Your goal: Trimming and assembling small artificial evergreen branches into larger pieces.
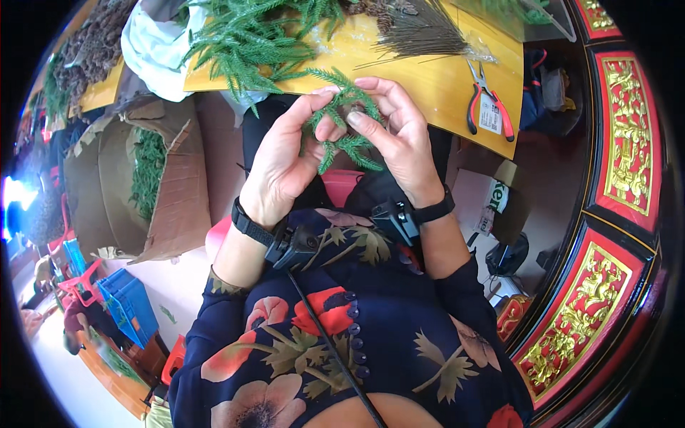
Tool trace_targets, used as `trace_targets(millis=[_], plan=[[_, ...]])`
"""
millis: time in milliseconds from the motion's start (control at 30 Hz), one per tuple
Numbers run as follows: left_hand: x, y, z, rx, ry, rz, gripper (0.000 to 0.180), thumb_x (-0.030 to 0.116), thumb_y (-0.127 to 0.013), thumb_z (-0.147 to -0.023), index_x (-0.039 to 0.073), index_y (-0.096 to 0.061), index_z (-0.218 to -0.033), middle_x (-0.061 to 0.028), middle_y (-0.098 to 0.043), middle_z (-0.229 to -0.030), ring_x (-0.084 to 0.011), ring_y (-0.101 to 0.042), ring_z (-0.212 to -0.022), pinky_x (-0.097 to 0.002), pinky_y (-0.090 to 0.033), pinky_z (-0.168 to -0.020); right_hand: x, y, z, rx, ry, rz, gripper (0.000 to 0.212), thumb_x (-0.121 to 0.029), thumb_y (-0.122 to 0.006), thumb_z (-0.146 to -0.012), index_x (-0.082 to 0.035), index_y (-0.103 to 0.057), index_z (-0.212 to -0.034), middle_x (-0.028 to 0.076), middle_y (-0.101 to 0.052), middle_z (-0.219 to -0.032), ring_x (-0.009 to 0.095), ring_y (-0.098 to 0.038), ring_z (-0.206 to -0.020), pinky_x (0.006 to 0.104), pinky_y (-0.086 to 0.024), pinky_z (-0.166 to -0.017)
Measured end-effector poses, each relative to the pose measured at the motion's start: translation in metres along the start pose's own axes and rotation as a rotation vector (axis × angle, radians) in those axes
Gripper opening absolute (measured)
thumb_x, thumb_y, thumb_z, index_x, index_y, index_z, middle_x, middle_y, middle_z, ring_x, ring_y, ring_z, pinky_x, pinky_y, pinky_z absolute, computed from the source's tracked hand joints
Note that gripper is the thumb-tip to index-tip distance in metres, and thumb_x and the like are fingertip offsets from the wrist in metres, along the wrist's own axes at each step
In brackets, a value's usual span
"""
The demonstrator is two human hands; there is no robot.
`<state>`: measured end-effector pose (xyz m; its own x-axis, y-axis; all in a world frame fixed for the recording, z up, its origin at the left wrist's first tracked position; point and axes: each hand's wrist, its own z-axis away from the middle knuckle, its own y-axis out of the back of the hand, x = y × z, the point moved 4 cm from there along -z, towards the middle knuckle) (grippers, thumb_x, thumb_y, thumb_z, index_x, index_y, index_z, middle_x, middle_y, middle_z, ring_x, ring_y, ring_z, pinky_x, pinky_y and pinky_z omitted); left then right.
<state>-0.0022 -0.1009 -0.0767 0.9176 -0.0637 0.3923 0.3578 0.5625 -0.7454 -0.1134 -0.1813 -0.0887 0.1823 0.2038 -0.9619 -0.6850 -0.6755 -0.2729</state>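
A small ring of green artificial pine sprigs (353,146) is held up between my two hands, just off the near edge of the yellow table (442,82). On its left side my left hand (278,164) grips it, fingers curled in among the needles. My right hand (403,139) pinches the ring from the other side, thumb bent across its middle. Fingers and needles partly hide the ring's centre. Beyond my hands lies a heap of loose pine sprigs (246,43). Pliers (483,96) with red and black handles rest on the table to the right.
A bundle of thin brown wires (424,32) and several pine cones (384,18) lie at the table's far side. A white bag (153,53) hangs over the left edge. Below stands an open cardboard box (178,196) with greenery inside. Red and gold carved panels (628,135) line the right.
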Motion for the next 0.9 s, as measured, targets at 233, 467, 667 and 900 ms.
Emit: trace_targets(millis=[233,467,667,900], plan=[[0.011,0.01,0.005,0.051,-0.056,-0.073,0.012,0.011,-0.059,-0.089,0.004,-0.061,-0.099,0.0023,-0.057,-0.086,-0.005,-0.044,-0.059,-0.0217,-0.04,-0.065,-0.022,-0.008,-0.006,-0.021,-0.026,0.042,0.049,-0.002,-0.068,-0.082,0.0,-0.043,-0.124,0.006,-0.065,-0.094,0.009,-0.058,-0.089,0.0216,-0.044,-0.081],[0.013,0.007,0.006,-0.08,-0.226,-0.4,0.012,0.013,-0.061,-0.089,0.006,-0.061,-0.099,0.0045,-0.057,-0.077,-0.0031,-0.045,-0.056,-0.0174,-0.035,-0.054,-0.038,-0.009,-0.006,0.027,0.052,0.371,0.057,-0.001,-0.075,-0.074,-0.001,-0.044,-0.122,0.001,-0.063,-0.077,0.005,-0.055,-0.076,0.0198,-0.042,-0.073],[0.008,0.006,0.008,-0.066,-0.327,-0.522,0.012,0.013,-0.063,-0.089,0.006,-0.061,-0.098,0.0068,-0.056,-0.067,-0.0011,-0.044,-0.054,-0.0157,-0.031,-0.048,-0.038,-0.009,-0.003,0.043,-0.003,0.351,0.057,-0.001,-0.075,-0.074,-0.001,-0.044,-0.122,0.0,-0.062,-0.075,0.005,-0.053,-0.072,0.0191,-0.04,-0.07],[0.009,-0.008,0.022,-0.019,-0.518,-0.684,0.013,0.007,-0.068,-0.086,0.003,-0.06,-0.096,0.0051,-0.06,-0.073,0.0006,-0.049,-0.062,-0.0149,-0.037,-0.053,-0.04,-0.01,0.0,0.022,-0.046,0.194,0.053,0.0,-0.075,-0.076,-0.001,-0.046,-0.12,-0.001,-0.062,-0.076,0.004,-0.052,-0.073,0.0184,-0.04,-0.069]])
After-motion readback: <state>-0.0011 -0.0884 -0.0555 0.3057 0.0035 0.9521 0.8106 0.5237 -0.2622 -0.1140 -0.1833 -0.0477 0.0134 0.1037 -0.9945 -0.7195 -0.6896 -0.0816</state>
